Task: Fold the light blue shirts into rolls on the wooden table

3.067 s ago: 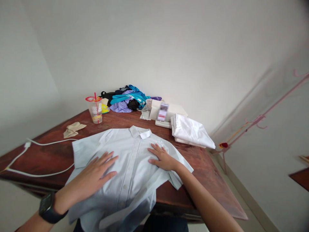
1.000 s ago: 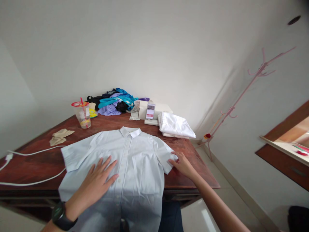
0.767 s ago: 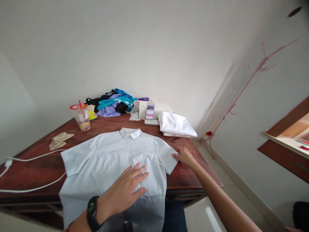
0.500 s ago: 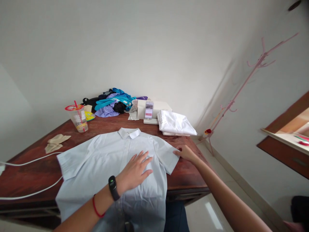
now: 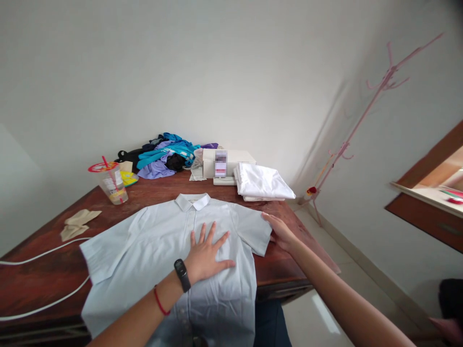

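I find the pale short-sleeved shirt laid front up on the wooden table, collar towards the wall, its lower part reaching past the near edge. I record the left hand lying on the shirt front, fingers spread wide. The right hand is at the cuff of the sleeve on its side, touching the cloth; I cannot tell whether it grips. Containers: a clear plastic cup stands at the table's left, with a red-rimmed lid and a red straw through it. Yellow shows low in the cup; I cannot tell whether it is print or contents. A white box sits by the wall, its inside hidden; folded white cloth lies just beside it.
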Demonstrator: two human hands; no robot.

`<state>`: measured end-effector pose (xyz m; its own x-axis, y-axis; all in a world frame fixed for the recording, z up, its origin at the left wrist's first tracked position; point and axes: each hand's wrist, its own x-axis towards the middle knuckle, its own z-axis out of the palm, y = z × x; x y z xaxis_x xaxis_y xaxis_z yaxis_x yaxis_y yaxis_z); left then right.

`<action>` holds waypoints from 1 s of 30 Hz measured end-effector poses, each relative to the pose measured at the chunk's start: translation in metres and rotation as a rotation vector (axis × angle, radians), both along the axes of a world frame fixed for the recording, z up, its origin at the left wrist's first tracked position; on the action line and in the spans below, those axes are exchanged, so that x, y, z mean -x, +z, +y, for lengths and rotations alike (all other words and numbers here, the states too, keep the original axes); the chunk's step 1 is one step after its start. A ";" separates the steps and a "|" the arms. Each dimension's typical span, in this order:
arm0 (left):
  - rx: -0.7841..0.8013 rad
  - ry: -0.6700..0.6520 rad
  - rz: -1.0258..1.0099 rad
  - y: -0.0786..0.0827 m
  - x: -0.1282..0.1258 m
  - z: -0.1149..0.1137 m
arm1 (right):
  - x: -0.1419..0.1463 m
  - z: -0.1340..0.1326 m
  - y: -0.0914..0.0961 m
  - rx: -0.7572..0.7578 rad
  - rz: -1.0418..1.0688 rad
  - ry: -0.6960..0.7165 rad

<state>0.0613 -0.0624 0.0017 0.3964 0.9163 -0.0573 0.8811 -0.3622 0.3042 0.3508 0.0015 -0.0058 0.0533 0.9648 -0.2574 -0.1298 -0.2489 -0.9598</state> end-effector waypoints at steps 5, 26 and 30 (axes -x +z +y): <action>-0.007 -0.050 -0.009 0.010 -0.013 0.008 | 0.005 -0.026 0.002 0.061 0.108 0.015; -0.194 -0.231 -0.078 -0.028 -0.044 0.068 | 0.031 -0.028 0.008 -0.453 -0.561 -0.038; -0.192 -0.217 -0.040 -0.028 -0.045 0.068 | 0.057 -0.023 0.034 -0.532 -0.734 0.032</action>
